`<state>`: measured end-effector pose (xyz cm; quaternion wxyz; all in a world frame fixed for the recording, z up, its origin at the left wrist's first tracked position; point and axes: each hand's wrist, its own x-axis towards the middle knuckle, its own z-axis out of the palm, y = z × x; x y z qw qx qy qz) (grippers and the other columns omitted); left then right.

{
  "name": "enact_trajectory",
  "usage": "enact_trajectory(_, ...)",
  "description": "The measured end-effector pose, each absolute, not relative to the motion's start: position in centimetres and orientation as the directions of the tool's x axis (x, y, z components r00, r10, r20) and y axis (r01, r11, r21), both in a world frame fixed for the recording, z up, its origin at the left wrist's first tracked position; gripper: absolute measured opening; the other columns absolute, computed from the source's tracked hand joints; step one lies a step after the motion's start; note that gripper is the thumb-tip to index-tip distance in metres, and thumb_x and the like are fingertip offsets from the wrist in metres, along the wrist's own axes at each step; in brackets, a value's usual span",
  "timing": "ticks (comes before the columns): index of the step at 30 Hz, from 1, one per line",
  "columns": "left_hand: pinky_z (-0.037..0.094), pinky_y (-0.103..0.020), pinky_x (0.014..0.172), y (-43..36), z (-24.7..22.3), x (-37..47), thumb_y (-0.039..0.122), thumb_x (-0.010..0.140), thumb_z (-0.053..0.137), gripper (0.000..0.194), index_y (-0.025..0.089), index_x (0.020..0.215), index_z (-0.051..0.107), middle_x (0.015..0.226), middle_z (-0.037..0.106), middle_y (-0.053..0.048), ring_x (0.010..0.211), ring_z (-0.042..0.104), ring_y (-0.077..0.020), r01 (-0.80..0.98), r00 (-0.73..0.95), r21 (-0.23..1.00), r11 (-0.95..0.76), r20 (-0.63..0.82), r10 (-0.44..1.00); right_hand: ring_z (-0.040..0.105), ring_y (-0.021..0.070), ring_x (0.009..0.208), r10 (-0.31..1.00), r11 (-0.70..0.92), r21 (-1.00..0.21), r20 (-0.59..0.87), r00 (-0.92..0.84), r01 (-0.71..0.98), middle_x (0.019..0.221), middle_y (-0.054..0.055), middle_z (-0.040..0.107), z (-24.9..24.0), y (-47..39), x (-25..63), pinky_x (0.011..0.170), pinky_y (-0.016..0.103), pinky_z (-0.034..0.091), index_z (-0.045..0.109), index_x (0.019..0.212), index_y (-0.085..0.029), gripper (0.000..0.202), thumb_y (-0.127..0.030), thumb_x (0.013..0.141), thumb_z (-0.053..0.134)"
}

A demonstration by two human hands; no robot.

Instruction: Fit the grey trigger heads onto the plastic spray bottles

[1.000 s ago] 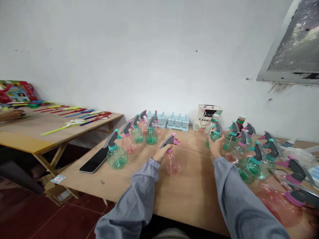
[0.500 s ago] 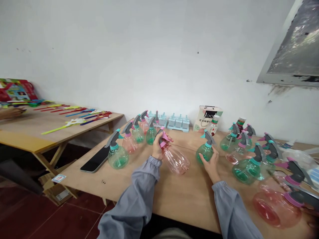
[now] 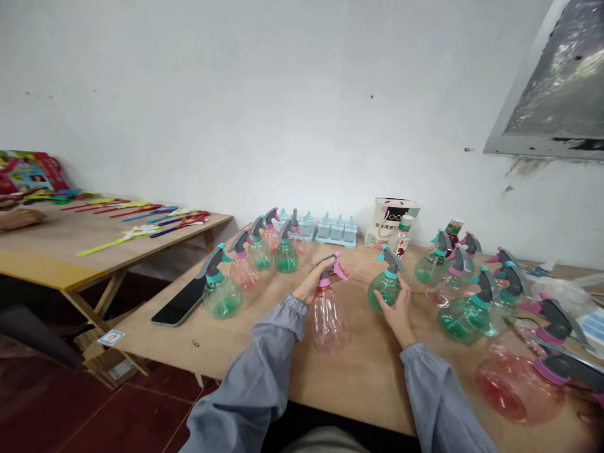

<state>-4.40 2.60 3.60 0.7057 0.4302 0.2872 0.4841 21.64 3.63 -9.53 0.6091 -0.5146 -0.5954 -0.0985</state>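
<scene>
My left hand [image 3: 309,284] is closed round the grey-and-pink spray head of a clear pink spray bottle [image 3: 330,324], which now hangs or stands nearly upright over the table middle. To its right, my right hand [image 3: 399,307] grips the body of a green spray bottle [image 3: 383,290] with a turquoise collar and trigger. That bottle is upright, its nozzle pointing left. Left of my hands stand several more bottles, among them a green spray bottle [image 3: 223,297] and a pink spray bottle [image 3: 243,270].
A phone [image 3: 178,303] lies at the table's left edge. Ice-pop moulds [image 3: 336,231], a printed box [image 3: 387,223] and a glass bottle [image 3: 401,238] line the back. More spray bottles crowd the right, including a pink one [image 3: 519,389] lying over. Another person's hand [image 3: 21,219] rests on the left table.
My left hand has swung the pink spray bottle from a tilt to nearly upright, its spray head moving right. My right hand stays on the green spray bottle.
</scene>
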Motion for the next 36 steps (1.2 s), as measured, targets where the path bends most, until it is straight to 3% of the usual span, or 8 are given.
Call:
enact_trajectory(7,0.034,-0.019,0.039,3.1,3.6,-4.5,0.066,0.071,0.067,0.050,0.016,0.082,0.067,0.067,0.071,-0.006,0.062,0.069,-0.0174,-0.429,0.339,0.890,0.158,-0.003,0.941,0.045,0.0326,0.130,0.505,0.432,-0.467,0.834,0.223,0.772,0.137,0.019,0.049,-9.5,3.6,22.0,0.110,0.055,0.037,0.036,0.147,-0.016,0.080,-0.065,0.088,0.059)
enact_trajectory(10,0.038,-0.020,0.044,3.3,3.4,-4.4,0.065,0.070,0.065,0.049,0.016,0.076,0.065,0.067,0.070,-0.006,0.066,0.070,-0.0179,-0.465,0.197,0.883,0.061,0.036,0.980,0.045,0.0329,0.130,0.508,0.427,-0.469,0.832,0.225,0.773,0.138,0.020,0.048,-9.5,3.5,21.9,0.110,0.055,0.037,0.036,0.147,-0.016,0.081,-0.066,0.088,0.059)
enact_trajectory(14,0.046,-0.022,0.057,3.4,3.2,-4.2,0.056,0.071,0.065,0.039,0.017,0.068,0.063,0.075,0.072,-0.007,0.081,0.072,-0.0199,-0.384,-0.068,0.903,-0.195,0.182,0.981,0.045,0.0326,0.130,0.499,0.436,-0.462,0.838,0.220,0.772,0.138,0.019,0.048,-9.4,3.4,21.8,0.111,0.056,0.037,0.035,0.148,-0.016,0.081,-0.065,0.089,0.058)
enact_trajectory(17,0.049,-0.023,0.062,3.2,3.3,-4.2,0.051,0.074,0.063,0.033,0.018,0.072,0.067,0.081,0.074,-0.007,0.087,0.071,-0.0210,-0.312,-0.012,0.912,-0.267,0.278,0.961,0.045,0.0326,0.131,0.498,0.438,-0.459,0.840,0.216,0.773,0.138,0.019,0.048,-9.3,3.4,21.8,0.111,0.056,0.036,0.035,0.149,-0.016,0.080,-0.064,0.089,0.058)
enact_trajectory(23,0.051,-0.027,0.068,3.1,3.6,-5.9,0.041,0.078,0.054,0.031,0.020,0.057,0.061,0.061,0.065,-0.003,0.064,0.064,-0.0162,-0.103,-0.028,0.863,-0.494,0.494,0.869,0.046,0.0333,0.131,0.505,0.445,-0.447,0.841,0.194,0.776,0.138,0.020,0.049,-9.1,3.2,21.7,0.112,0.057,0.037,0.035,0.149,-0.015,0.081,-0.065,0.089,0.058)
enact_trajectory(30,0.047,-0.027,0.065,5.1,2.4,-13.2,0.038,0.077,0.063,0.025,0.017,0.086,0.072,0.071,0.066,0.000,0.066,0.061,-0.0163,0.425,-0.210,0.744,-0.515,0.635,0.743,0.044,0.0336,0.137,0.613,0.452,-0.575,0.756,0.230,0.682,0.148,0.022,0.043,-9.2,2.8,20.8,0.114,0.054,0.038,0.027,0.153,-0.015,0.095,-0.071,0.084,0.061)
enact_trajectory(33,0.050,-0.029,0.067,5.6,1.4,-15.1,0.043,0.078,0.065,0.029,0.016,0.086,0.071,0.070,0.066,-0.001,0.069,0.063,-0.0184,0.443,-0.281,0.762,-0.472,0.618,0.734,0.045,0.0341,0.137,0.646,0.443,-0.611,0.725,0.239,0.656,0.149,0.023,0.043,-9.4,2.8,20.7,0.114,0.054,0.038,0.025,0.154,-0.014,0.101,-0.072,0.080,0.064)
enact_trajectory(36,0.055,-0.034,0.087,5.4,0.8,-15.2,0.043,0.077,0.073,0.046,0.018,0.115,0.067,0.104,0.072,-0.007,0.102,0.069,-0.0246,0.342,-0.363,0.735,-0.586,0.678,0.639,0.044,0.0343,0.138,0.650,0.446,-0.614,0.722,0.237,0.651,0.149,0.024,0.043,-9.5,2.9,20.7,0.114,0.055,0.037,0.026,0.153,-0.013,0.101,-0.071,0.080,0.064)
